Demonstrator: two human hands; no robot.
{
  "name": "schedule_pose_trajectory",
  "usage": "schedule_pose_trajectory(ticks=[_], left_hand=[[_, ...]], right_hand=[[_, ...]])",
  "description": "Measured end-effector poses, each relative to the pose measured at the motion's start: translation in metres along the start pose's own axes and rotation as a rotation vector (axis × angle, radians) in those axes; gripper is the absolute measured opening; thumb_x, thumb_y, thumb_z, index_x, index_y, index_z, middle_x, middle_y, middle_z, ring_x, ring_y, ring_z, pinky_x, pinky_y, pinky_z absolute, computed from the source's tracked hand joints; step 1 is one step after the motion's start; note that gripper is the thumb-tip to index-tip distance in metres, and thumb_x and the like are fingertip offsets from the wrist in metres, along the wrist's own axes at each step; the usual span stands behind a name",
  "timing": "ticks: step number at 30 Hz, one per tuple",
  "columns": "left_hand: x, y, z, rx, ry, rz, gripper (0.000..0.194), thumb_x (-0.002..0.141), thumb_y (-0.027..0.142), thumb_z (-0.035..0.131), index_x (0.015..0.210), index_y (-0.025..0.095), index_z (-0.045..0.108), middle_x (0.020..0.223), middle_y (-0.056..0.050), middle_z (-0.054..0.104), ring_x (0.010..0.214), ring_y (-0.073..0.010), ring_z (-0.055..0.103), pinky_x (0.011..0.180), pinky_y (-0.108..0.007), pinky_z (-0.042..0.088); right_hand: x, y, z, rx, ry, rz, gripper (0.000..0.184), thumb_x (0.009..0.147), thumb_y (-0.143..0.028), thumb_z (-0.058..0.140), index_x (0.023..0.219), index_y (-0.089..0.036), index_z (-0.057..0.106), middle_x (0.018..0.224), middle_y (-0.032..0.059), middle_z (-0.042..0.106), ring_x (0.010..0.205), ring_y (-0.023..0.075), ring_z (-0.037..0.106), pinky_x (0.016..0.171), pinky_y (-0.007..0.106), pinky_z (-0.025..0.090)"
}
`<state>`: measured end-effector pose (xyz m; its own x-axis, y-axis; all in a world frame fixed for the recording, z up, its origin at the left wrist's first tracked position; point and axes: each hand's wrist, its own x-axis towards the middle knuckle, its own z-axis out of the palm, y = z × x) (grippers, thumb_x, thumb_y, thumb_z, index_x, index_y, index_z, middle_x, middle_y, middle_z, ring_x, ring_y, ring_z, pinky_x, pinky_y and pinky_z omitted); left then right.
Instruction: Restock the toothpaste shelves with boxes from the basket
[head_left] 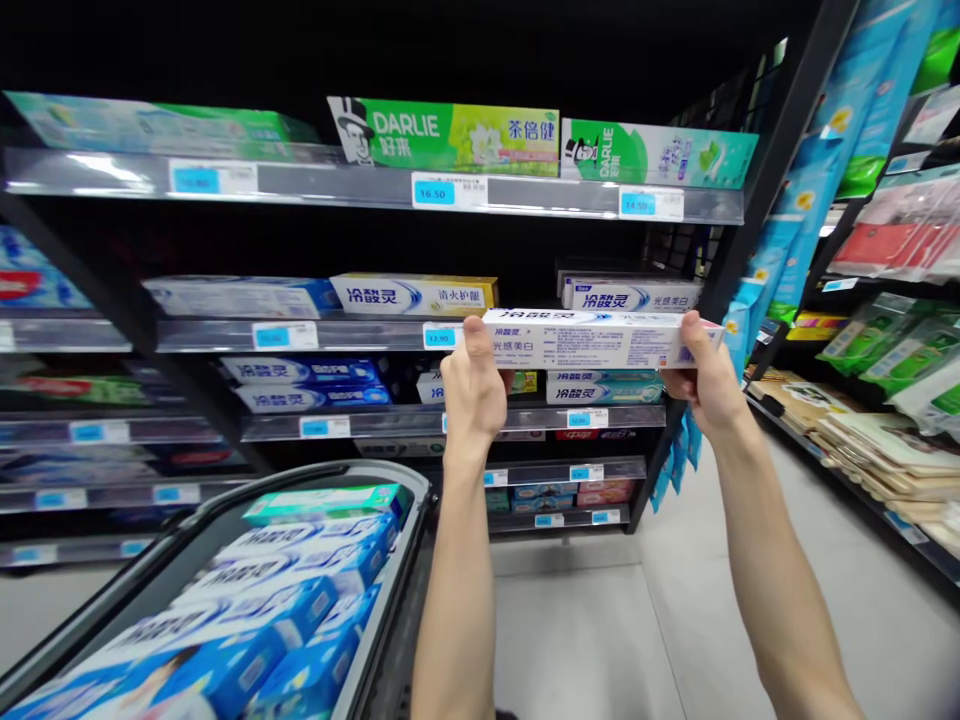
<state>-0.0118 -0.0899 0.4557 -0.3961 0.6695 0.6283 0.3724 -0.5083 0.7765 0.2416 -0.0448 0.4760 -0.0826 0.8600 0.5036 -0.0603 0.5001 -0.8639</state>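
Observation:
A long white toothpaste box (592, 342) with blue lettering is held level between my two hands, in front of the shelves. My left hand (478, 385) grips its left end, thumb on the near side and fingers mostly hidden behind. Around the right end my right hand (701, 375) is closed in the same way. Just behind the held box, another white toothpaste box (630, 294) lies on the second shelf. To its left sits a white and gold toothpaste box (412, 295).
A grey basket (420, 490) full of blue and white toothpaste boxes (247, 575) stands at lower left. Green toothpaste boxes (457, 137) line the upper shelf (315, 185). On the right are stacked wooden boards (870, 430) and hanging blue packets (799, 200). Tiled floor (577, 630) shows below.

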Motion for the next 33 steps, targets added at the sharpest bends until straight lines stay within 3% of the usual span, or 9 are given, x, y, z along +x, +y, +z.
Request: schedule_pose_trajectory(ticks=[7,18,23,26,29,33], left_hand=[[-0.002,0.012,0.000,-0.027,-0.016,-0.068,0.091,0.089,0.093,0.011,0.082,0.020,0.064,0.059,-0.005,0.054,0.059,-0.0208,0.063,0.048,-0.029,0.046],[-0.004,0.018,0.000,-0.043,-0.029,-0.081,0.097,0.089,0.093,0.011,0.097,0.018,0.071,0.069,-0.009,0.062,0.068,-0.0252,0.067,0.055,-0.033,0.049],[-0.004,0.019,0.000,-0.050,-0.026,-0.079,0.099,0.087,0.094,0.009,0.097,0.018,0.071,0.067,-0.008,0.061,0.066,-0.0232,0.066,0.052,-0.031,0.047],[-0.004,0.017,0.001,-0.059,-0.027,-0.068,0.097,0.087,0.095,0.013,0.099,0.018,0.071,0.071,-0.010,0.063,0.070,-0.0246,0.068,0.054,-0.032,0.049],[-0.004,0.015,0.004,-0.042,-0.013,-0.066,0.094,0.089,0.093,0.015,0.103,0.018,0.071,0.075,-0.011,0.065,0.075,-0.0262,0.069,0.060,-0.034,0.053],[-0.002,0.010,0.007,0.023,0.007,-0.060,0.092,0.091,0.091,0.014,0.100,0.020,0.071,0.074,-0.010,0.066,0.076,-0.0266,0.068,0.064,-0.035,0.053]], right_hand=[[0.003,0.008,-0.001,-0.088,-0.025,-0.020,0.066,0.080,-0.092,0.056,0.085,-0.025,0.057,0.056,-0.0028,0.044,0.041,0.0088,0.036,0.038,0.025,0.024],[0.004,0.011,-0.003,-0.084,-0.001,0.014,0.064,0.080,-0.089,0.060,0.091,-0.026,0.063,0.059,0.0021,0.056,0.049,0.0168,0.056,0.039,0.029,0.038],[0.002,0.010,0.000,-0.067,0.015,0.017,0.067,0.082,-0.089,0.058,0.100,-0.025,0.065,0.069,0.0048,0.064,0.055,0.0196,0.062,0.040,0.030,0.042],[0.002,0.007,0.000,-0.034,-0.045,0.055,0.065,0.082,-0.086,0.060,0.105,-0.026,0.066,0.077,0.0065,0.070,0.058,0.0198,0.066,0.040,0.028,0.043],[0.002,0.005,0.001,0.013,-0.093,0.086,0.066,0.080,-0.084,0.062,0.113,-0.027,0.068,0.083,0.0079,0.074,0.065,0.0233,0.072,0.043,0.029,0.048],[0.003,0.004,0.003,0.054,-0.028,0.082,0.072,0.079,-0.087,0.062,0.115,-0.025,0.069,0.084,0.0086,0.076,0.071,0.0271,0.076,0.050,0.035,0.059]])
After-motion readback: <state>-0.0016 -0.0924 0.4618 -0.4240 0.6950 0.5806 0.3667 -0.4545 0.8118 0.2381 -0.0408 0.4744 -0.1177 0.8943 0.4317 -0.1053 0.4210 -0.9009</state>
